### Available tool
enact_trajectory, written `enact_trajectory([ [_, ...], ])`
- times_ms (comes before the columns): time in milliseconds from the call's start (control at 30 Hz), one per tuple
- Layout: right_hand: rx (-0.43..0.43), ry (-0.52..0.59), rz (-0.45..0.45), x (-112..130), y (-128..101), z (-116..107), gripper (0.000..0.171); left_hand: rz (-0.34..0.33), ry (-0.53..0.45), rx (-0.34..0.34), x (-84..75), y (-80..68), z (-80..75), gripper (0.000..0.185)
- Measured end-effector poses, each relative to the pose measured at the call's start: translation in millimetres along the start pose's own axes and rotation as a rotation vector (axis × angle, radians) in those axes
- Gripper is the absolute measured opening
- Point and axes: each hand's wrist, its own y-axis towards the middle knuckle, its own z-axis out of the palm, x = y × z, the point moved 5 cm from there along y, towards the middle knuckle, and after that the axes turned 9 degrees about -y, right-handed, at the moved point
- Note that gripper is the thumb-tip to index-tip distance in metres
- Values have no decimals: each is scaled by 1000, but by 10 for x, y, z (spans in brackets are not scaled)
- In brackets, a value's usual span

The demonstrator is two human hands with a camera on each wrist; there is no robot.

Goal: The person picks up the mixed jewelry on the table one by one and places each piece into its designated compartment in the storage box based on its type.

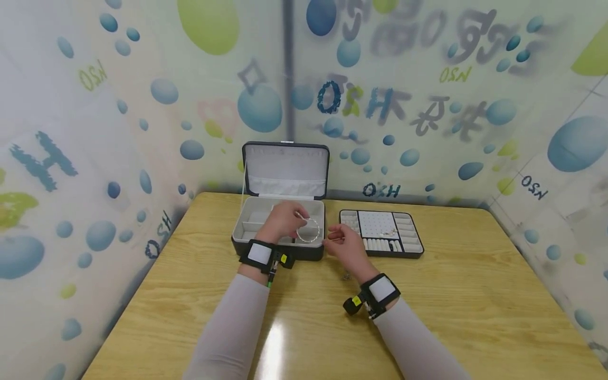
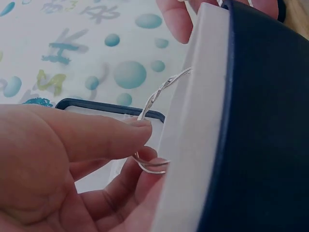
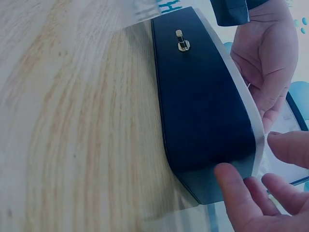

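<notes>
Left hand pinching a twisted silver bangle at the open jewelry box; right hand loosely open at the box's front right corner.
Your left hand has thumb and fingers closed on one side of the bangle, which sits over the box's right part, partly hidden by its wall in the left wrist view. Your right hand has fingers apart, nothing visible in them; can't tell if the fingertip touches the box. Lid stands up at the back, clasp on the front wall. Divided tray lies just right of the box, small jewelry on its dotted pad. All on the wooden table, patterned wall behind.
</notes>
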Motion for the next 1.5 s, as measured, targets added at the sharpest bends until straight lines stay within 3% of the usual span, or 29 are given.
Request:
enact_trajectory([
  [233, -2, 43, -21, -71, 46, 42, 42, -34, 8, 1, 41, 19, 62, 14],
  [633, -27, 59, -77, -29, 3, 66, 34, -19, 61, 20, -29, -16, 129, 12],
  [1167, -27, 55, -96, -19, -4, 87, 31, -18, 118, 30, -3, 31, 212, 11],
  [1500, -32, 59, -86, -20, -4, 86, 32, 21, 255, -16, -56, 24, 268, 11],
])
